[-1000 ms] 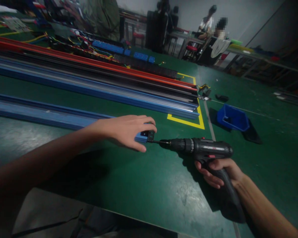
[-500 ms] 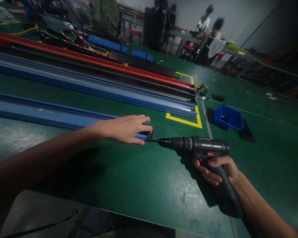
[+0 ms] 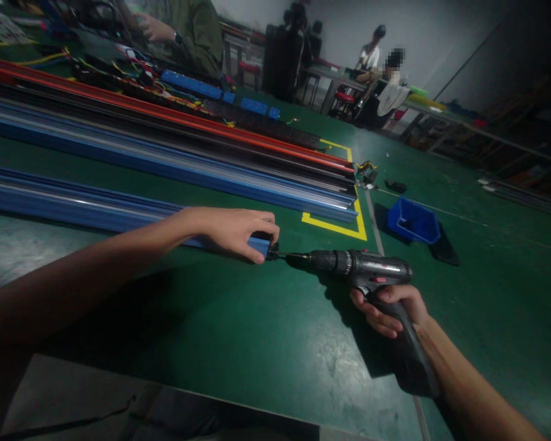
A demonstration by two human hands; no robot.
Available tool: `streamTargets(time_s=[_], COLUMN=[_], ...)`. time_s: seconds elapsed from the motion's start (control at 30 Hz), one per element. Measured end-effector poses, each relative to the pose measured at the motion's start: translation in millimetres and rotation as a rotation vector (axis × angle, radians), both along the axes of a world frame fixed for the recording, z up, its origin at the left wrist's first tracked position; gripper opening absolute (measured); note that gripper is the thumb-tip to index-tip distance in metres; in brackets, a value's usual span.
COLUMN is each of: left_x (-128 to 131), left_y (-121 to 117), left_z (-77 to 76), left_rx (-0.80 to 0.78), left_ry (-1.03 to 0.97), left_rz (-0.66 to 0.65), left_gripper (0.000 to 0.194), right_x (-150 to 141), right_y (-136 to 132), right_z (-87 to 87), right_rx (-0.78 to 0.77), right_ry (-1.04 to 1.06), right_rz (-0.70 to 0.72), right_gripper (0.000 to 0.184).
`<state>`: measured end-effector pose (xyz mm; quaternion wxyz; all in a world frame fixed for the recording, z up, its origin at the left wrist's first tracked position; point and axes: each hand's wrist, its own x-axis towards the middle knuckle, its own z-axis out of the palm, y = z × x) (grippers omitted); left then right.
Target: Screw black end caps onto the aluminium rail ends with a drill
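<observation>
My left hand (image 3: 239,231) is closed around the right end of a long blue metal profile (image 3: 87,205) lying on the green table. A small black end piece (image 3: 273,251) sits at that end, partly covered by my fingers. My right hand (image 3: 390,306) grips a black cordless drill (image 3: 376,267) by its handle, with a finger by the trigger. The drill lies level and points left. Its long thin bit (image 3: 291,255) reaches to the black end piece; whether the tip sits in a screw is too small to tell.
Beyond lie more blue profiles (image 3: 257,187), black ones and an orange-red one (image 3: 202,122), within yellow tape (image 3: 335,228). A blue bin (image 3: 413,219) stands at the right. Wired blue parts (image 3: 193,84) lie farther back, near a person in a dark green sleeve (image 3: 202,37).
The blue profile's end has rolled or tilted slightly under my left hand. The drill stays against the end piece. The whole view has shifted a little, and the person opposite shows a hand.
</observation>
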<state>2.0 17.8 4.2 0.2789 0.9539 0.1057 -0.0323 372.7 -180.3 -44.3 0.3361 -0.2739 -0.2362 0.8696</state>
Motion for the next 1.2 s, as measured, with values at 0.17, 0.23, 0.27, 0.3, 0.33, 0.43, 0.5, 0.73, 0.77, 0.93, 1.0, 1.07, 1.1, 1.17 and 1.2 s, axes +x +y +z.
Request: streamTargets(time_s=[0.17, 0.23, 0.27, 0.3, 0.33, 0.43, 0.5, 0.73, 0.77, 0.93, 1.0, 1.07, 1.1, 1.17, 1.2], left_x=[3.3, 4.7, 5.4, 6.0, 6.7, 8.3, 9.0, 10.4, 10.7, 12.3, 12.6, 12.7, 12.7, 12.5, 12.5], left_y=[8.4, 11.6, 13.3, 15.0, 16.6, 20.9, 22.9, 27.0, 27.5, 30.1, 31.0, 31.8, 32.2, 33.0, 33.4], left_z=[2.4, 2.9, 3.1, 3.2, 3.2, 3.1, 3.3, 4.9, 5.0, 5.7, 6.1, 6.4, 6.5, 6.4, 6.3], left_rx=[-0.035, -0.055, -0.066, -0.075, -0.084, -0.117, -0.139, -0.162, -0.166, -0.197, -0.211, -0.221, -0.224, -0.226, -0.226], left_ry=[-0.003, -0.008, -0.008, -0.009, -0.009, -0.003, 0.003, 0.022, 0.024, 0.03, 0.028, 0.026, 0.027, 0.036, 0.041], left_rz=[-0.026, -0.042, -0.049, -0.054, -0.058, -0.061, -0.061, -0.05, -0.051, -0.053, -0.049, -0.04, -0.037, -0.038, -0.04], left_gripper=[0.04, 0.04, 0.04, 0.04, 0.04, 0.04, 0.04, 0.042, 0.043, 0.044, 0.044, 0.044, 0.044, 0.044, 0.044], right_x=[1.0, 1.3, 1.4, 1.5, 1.8, 3.5, 5.3, 10.7, 11.1, 14.1, 15.6, 16.9, 17.3, 17.7, 17.8], right_y=[6.2, 9.4, 11.2, 12.9, 14.6, 19.5, 22.4, 31.9, 33.3, 41.1, 43.9, 46.0, 46.6, 47.1, 47.0], right_z=[-0.5, 0.1, 0.5, 1.0, 1.4, 2.1, 2.2, 8.4, 10.4, 18.3, 18.5, 16.8, 15.4, 12.3, 10.7], right_rx=[0.011, 0.017, 0.025, 0.033, 0.038, 0.041, 0.035, 0.02, 0.02, 0.014, 0.018, 0.028, 0.032, 0.036, 0.037], right_ry=[0.031, 0.044, 0.053, 0.063, 0.07, 0.067, 0.051, 0.035, 0.031, -0.009, -0.019, -0.017, -0.013, -0.004, -0.002], right_rz=[0.009, 0.023, 0.031, 0.039, 0.044, 0.046, 0.047, 0.069, 0.073, 0.088, 0.094, 0.108, 0.114, 0.113, 0.111], right_gripper=[0.031, 0.032, 0.032, 0.032, 0.032, 0.032, 0.03, 0.029, 0.03, 0.03, 0.029, 0.028, 0.028, 0.028, 0.029])
